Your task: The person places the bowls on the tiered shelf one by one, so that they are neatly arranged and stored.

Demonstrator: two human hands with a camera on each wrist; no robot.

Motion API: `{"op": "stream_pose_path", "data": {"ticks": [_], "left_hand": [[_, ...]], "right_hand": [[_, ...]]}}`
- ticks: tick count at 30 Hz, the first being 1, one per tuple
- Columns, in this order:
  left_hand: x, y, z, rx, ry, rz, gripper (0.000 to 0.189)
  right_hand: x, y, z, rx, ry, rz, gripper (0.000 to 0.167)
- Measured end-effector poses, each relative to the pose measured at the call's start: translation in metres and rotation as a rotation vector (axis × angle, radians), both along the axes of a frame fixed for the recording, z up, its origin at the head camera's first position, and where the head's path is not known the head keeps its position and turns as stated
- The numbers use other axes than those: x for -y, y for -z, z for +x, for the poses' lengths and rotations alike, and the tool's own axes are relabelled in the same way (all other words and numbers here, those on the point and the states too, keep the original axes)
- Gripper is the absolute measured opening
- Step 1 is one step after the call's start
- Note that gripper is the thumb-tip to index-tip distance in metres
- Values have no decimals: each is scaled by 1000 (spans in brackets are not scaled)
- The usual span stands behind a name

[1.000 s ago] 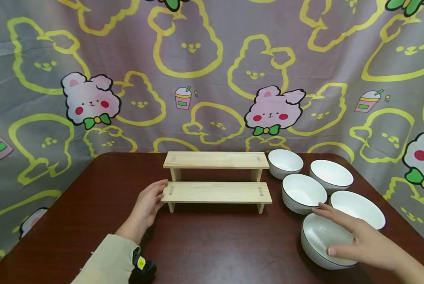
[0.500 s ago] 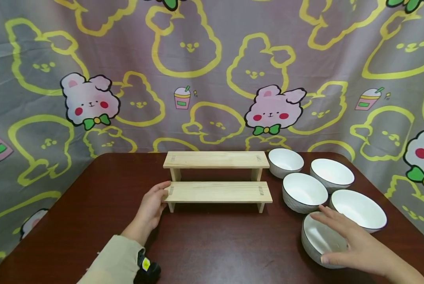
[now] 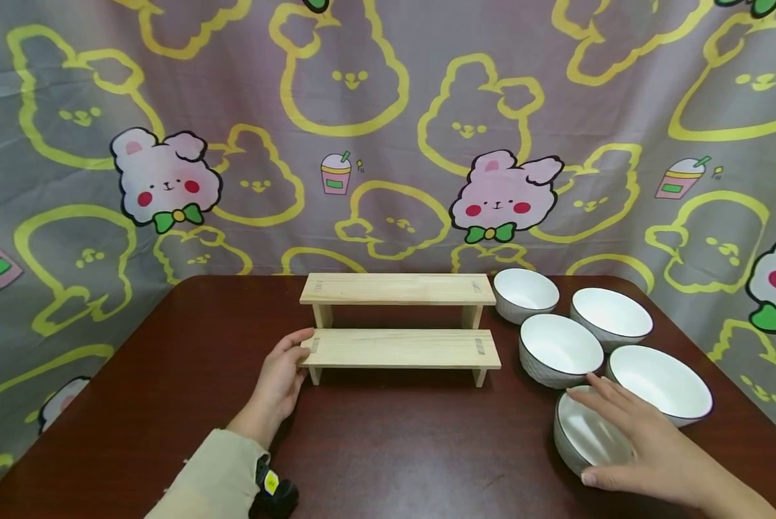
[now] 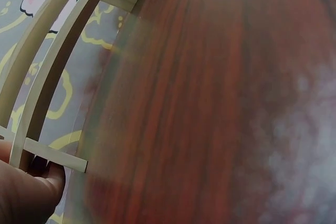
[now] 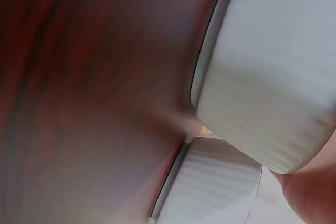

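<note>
My left hand point(image 3: 283, 371) grips the left end of the pale wooden two-step stand point(image 3: 397, 347), at its lower shelf. Its thumb lies over the shelf end in the head view; in the left wrist view the fingers point(image 4: 55, 177) reach behind the board. My right hand point(image 3: 647, 447) spreads across the nearest white bowl point(image 3: 585, 425), fingertips right at its far rim and the thumb by its near side, and hides its right part. The right wrist view shows the bowl's ribbed outer wall point(image 5: 268, 72) close up, with part of the hand point(image 5: 310, 192) behind its rim.
Several more white, dark-rimmed bowls stand at the right: one beside the stand's upper shelf point(image 3: 526, 292), others point(image 3: 560, 346) close to the nearest bowl. All stand on a dark reddish-brown table point(image 3: 401, 447). A patterned curtain point(image 3: 388, 158) hangs behind.
My left thumb has come onto the shelf end. My right hand has shifted a little left and its thumb has moved from over the bowl to its near side.
</note>
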State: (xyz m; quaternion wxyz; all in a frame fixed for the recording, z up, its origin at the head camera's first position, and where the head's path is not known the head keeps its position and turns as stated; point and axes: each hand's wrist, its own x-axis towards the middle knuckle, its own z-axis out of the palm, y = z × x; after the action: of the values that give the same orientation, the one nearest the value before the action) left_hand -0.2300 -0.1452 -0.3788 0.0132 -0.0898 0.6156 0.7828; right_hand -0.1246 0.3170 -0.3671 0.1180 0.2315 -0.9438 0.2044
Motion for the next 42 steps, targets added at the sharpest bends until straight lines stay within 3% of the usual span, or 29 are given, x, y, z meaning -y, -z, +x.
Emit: {"op": "stream_pose_path", "data": {"ticks": [9, 19, 27, 42], "left_hand": [[-2, 1, 0, -6, -20, 4, 45], [-3, 3, -1, -10, -59, 21, 42], [-4, 3, 0, -5, -66, -2, 41], [-2, 3, 0, 0, -65, -32, 40]], "right_hand": [[-1, 1, 2, -26, 1, 35, 86], [4, -1, -5, -156, -39, 32, 88], [4, 1, -7, -196, -37, 21, 87], [13, -8, -7, -155, -59, 89, 86]]}}
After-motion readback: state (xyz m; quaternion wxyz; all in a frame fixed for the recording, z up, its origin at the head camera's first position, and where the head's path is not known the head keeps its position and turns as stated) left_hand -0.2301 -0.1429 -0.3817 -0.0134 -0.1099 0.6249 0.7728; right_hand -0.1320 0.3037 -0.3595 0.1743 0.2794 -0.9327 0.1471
